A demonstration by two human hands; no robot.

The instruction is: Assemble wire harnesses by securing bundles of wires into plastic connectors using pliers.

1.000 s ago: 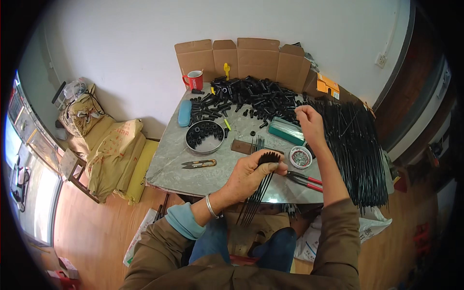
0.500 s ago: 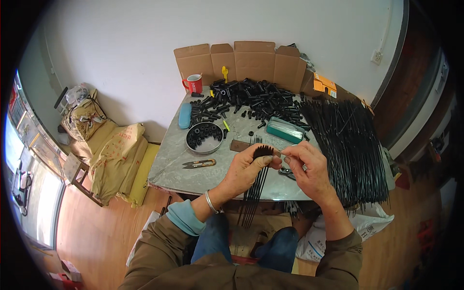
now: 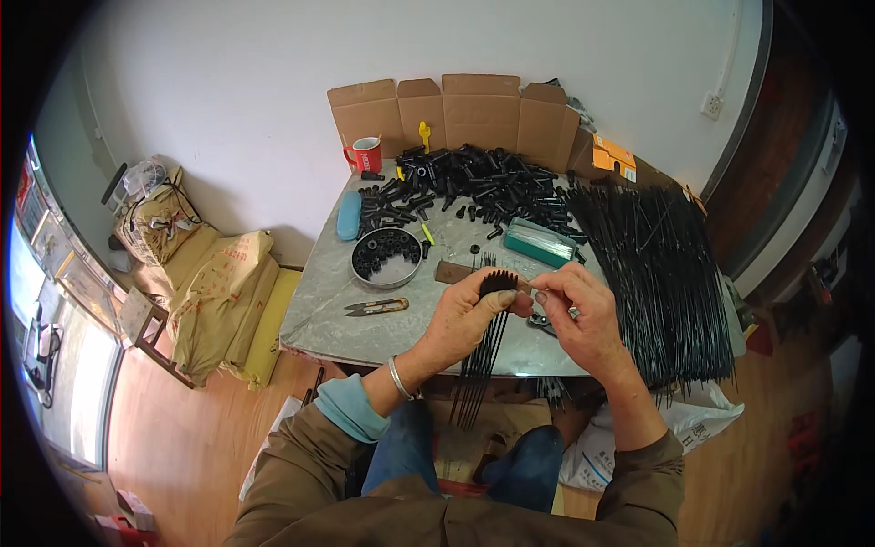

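My left hand (image 3: 465, 319) grips a bundle of thin black rods (image 3: 481, 365) upright-ish, their capped ends fanned out at the top and their tails hanging below the table edge. My right hand (image 3: 583, 314) is close beside it, fingertips pinched at the top of the bundle on something small that I cannot make out. Both hands hover over the front of the grey marble table (image 3: 319, 310).
A pile of short black tubes (image 3: 474, 187) covers the table's back, a large sheaf of long black rods (image 3: 656, 264) lies at the right. Also there: a round tin of black rings (image 3: 386, 257), snips (image 3: 375, 306), green box (image 3: 540, 242), blue case (image 3: 348, 215), red mug (image 3: 366, 154), cardboard box (image 3: 465, 114).
My right hand came back from the green box at the table's right and now meets my left hand at the top of the rod bundle.
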